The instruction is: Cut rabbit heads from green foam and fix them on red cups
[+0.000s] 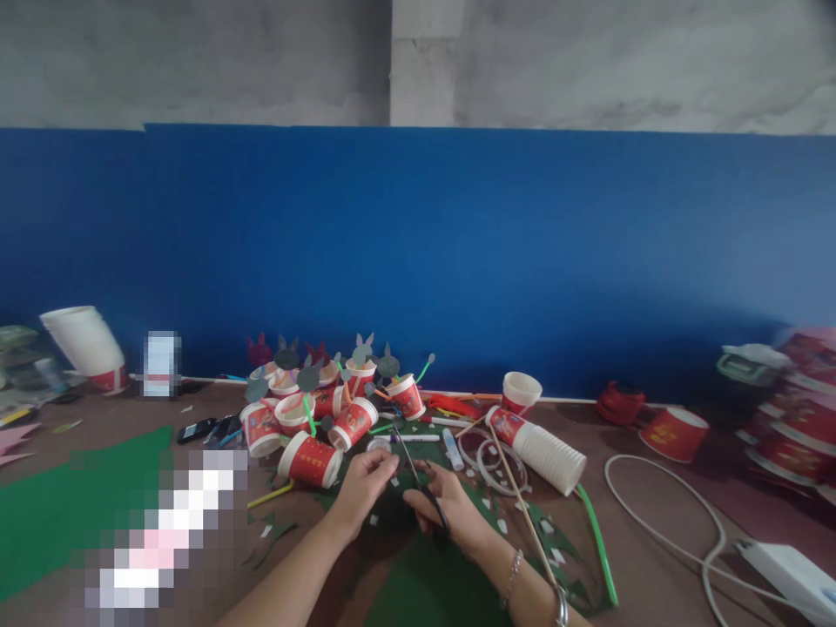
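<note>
A pair of dark-handled scissors (428,498) is held in my right hand (450,508), its blades pointing up and to the left. My left hand (367,482) is just left of the blades, thumb and fingers pressed together; whatever it pinches is too small to make out. Green paper (434,579) lies below my hands, with small white and green scraps around. Beyond my left hand several red and white paper cups (310,460) stand or lie in a cluster, some with paper animal heads. A white marker (410,438) and a glue stick (452,449) lie beyond the scissors.
On the right are a lying stack of cups (549,455), tape rings (502,466), a wooden stick (522,505), a green tube (597,544), a white cable (666,542) and a power strip (793,575). A large green sheet (78,501) lies left. A blue wall panel (418,252) rises behind.
</note>
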The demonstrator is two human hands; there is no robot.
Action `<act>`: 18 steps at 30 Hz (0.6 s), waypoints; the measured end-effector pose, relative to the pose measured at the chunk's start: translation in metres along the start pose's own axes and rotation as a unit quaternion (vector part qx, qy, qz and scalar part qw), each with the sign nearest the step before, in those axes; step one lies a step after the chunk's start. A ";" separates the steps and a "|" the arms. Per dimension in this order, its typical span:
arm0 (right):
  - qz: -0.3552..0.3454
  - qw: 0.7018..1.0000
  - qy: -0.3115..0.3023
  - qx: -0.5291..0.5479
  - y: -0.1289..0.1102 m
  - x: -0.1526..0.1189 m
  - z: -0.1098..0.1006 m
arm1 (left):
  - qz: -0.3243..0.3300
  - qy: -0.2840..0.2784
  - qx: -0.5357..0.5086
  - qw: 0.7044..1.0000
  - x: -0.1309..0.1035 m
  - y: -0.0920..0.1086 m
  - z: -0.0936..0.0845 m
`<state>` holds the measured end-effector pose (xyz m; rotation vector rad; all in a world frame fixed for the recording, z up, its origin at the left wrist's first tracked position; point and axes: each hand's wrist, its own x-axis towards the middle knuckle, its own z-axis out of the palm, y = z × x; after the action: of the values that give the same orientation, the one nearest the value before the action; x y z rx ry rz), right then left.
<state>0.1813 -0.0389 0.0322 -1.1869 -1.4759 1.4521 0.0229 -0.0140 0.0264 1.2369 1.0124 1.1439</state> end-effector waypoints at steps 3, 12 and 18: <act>0.002 1.000 -0.002 -0.001 -0.002 -0.001 -0.001 | -0.002 0.012 -0.008 1.000 -0.001 0.002 0.001; -0.002 1.000 -0.008 0.002 0.000 0.000 0.000 | -0.009 0.020 0.001 1.000 -0.003 0.007 0.004; -0.008 1.000 -0.018 -0.004 -0.002 -0.001 0.000 | -0.008 -0.015 -0.001 1.000 -0.002 0.003 0.001</act>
<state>0.1813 -0.0400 0.0344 -1.1568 -1.5136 1.4664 0.0231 -0.0163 0.0297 1.2388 0.9959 1.1103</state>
